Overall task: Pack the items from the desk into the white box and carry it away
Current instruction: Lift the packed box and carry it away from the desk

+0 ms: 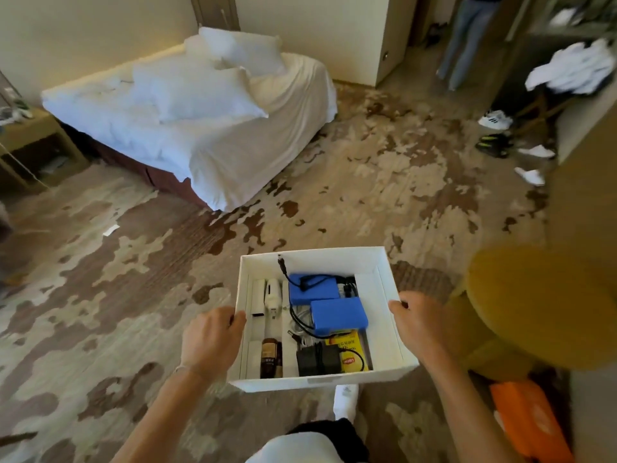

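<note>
I hold the white box point(312, 259) in the air above the patterned carpet, low in the middle of the view. My left hand point(212, 339) grips its left wall with the thumb over the rim. My right hand point(419, 324) grips the right wall the same way. Inside lie two blue battery packs point(337, 314) with black cables, a black power adapter point(317, 359), a yellow packet point(350, 349), a brown bottle point(271, 357), a white charger plug point(272, 292) and a slim white stick point(258, 297).
A bed point(200, 128) with white sheets and pillows stands ahead to the left, a nightstand point(30, 145) beside it. A yellow chair point(541, 305) is close on my right, an orange box point(531, 419) below it. Shoes point(494, 142) lie far right. Another person's legs point(464, 41) stand in the doorway.
</note>
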The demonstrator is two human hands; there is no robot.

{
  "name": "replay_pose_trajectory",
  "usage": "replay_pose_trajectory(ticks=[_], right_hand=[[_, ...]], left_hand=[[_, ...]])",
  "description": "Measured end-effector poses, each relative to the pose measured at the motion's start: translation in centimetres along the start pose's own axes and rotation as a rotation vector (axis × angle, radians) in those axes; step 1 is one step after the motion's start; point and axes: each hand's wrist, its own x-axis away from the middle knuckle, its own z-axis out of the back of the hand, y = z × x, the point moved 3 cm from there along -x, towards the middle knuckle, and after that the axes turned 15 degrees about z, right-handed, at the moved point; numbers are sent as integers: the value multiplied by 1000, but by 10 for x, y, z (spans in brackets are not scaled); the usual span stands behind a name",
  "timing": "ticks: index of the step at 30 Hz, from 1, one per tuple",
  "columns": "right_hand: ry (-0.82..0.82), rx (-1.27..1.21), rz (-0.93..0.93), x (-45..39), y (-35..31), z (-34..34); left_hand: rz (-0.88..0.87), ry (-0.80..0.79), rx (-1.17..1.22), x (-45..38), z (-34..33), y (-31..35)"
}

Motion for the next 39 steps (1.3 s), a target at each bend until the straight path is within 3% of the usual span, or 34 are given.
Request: replay_pose_trajectory(ticks=[9, 19, 29, 39], right_hand=[[140, 18, -288, -45, 90, 56], [237, 5, -499, -84, 182, 116], [327, 29, -672, -91, 273, 171], [347, 6, -739, -101, 436, 210]], left_hand=[[-210, -170, -29, -72, -58, 165], [-415, -225, -34, -120, -130, 318], [-575, -305, -48, -108, -188, 458], [-623, -355, -217, -68, -291, 602]])
